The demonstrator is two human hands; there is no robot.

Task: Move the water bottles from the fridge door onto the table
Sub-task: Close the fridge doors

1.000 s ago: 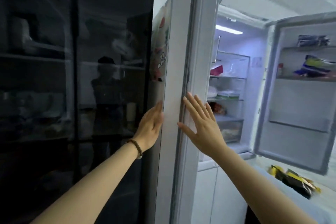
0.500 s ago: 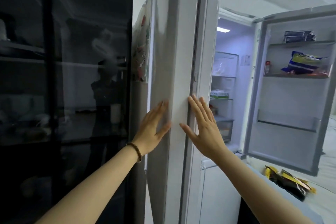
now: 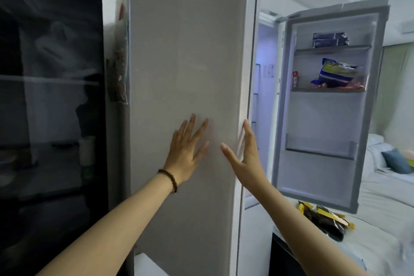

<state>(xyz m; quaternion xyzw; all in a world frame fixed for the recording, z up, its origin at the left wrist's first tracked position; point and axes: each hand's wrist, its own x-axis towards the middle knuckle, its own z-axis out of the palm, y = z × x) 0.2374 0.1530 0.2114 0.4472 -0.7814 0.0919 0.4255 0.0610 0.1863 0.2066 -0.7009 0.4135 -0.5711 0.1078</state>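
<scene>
The left fridge door [image 3: 186,51] fills the middle of the view, its grey outer face turned towards me. My left hand [image 3: 187,152], with a bead bracelet at the wrist, lies flat on that face, fingers spread. My right hand [image 3: 245,159] is open at the door's right edge, fingers pointing up. The right fridge door [image 3: 324,119] stands wide open; its shelves hold a blue and yellow bag [image 3: 336,73], dark packets and a small red bottle. No water bottles are visible. The lower door bin looks empty.
A dark glass cabinet [image 3: 49,107] stands to the left and reflects a person. Yellow and black packets [image 3: 324,219] lie on a white surface [image 3: 380,242] at the lower right. A bed with a blue pillow [image 3: 396,161] is at the far right.
The left fridge door has swung further, so its grey face now covers the fridge interior. Both hands stayed on it, the left palm sliding onto the face.
</scene>
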